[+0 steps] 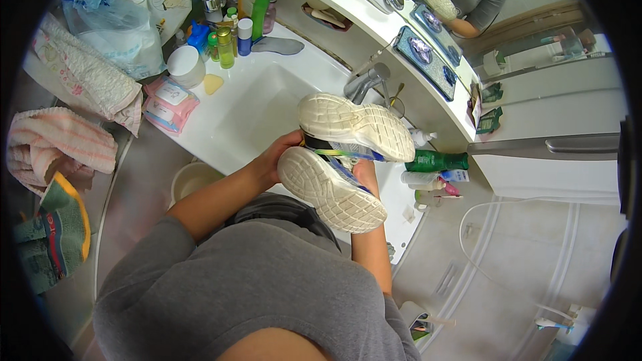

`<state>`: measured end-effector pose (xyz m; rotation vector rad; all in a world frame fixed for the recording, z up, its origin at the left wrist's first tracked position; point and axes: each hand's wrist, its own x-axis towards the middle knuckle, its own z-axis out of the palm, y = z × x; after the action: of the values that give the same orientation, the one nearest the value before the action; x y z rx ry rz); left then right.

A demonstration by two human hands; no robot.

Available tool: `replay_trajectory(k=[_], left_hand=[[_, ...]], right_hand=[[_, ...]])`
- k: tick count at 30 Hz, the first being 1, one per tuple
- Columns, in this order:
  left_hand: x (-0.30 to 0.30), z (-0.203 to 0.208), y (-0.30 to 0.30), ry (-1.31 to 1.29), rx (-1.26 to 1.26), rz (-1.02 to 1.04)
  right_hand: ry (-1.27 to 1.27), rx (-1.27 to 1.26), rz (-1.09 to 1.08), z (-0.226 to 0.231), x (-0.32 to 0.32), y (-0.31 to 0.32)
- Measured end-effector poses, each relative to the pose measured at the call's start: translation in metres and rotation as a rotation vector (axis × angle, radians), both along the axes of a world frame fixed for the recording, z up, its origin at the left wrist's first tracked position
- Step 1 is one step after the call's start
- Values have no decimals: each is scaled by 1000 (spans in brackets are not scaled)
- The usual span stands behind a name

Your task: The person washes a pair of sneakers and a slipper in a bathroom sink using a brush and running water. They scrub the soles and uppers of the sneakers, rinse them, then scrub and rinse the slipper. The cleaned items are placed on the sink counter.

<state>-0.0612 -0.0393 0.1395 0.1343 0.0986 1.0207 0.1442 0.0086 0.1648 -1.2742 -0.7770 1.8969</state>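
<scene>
A pair of sneakers is held up over the front of the white sink [231, 120], pale patterned soles facing me. One sneaker [354, 126] is nearer the faucet [366, 82]; the other sneaker [331, 190] is nearer my body. Bits of blue and yellow-green upper show between them. My left hand [285, 154] grips the pair at its left end, fingers partly hidden by the soles. On the right side, my right hand [366, 172] holds them from behind, most of its fingers out of sight.
Bottles [227, 47], a white jar [186, 67] and a pink wipes pack [168, 103] stand left of the basin. A green bottle [438, 160] lies right of it. A phone [424, 60] rests on the mirror shelf. Towels [60, 144] hang at left.
</scene>
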Motion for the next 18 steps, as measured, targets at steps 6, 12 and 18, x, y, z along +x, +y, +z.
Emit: replay_trajectory(k=[6,12,18], left_hand=[[1,21,-5,354,-48,174],[-1,25,0,352,69,133],[-2,27,4,366,108,115]], right_hand=[[-38,67,-8,9,-8,-1],[-71,97,17,15,-9,-6],[-153,138,52,18,-4,-1]])
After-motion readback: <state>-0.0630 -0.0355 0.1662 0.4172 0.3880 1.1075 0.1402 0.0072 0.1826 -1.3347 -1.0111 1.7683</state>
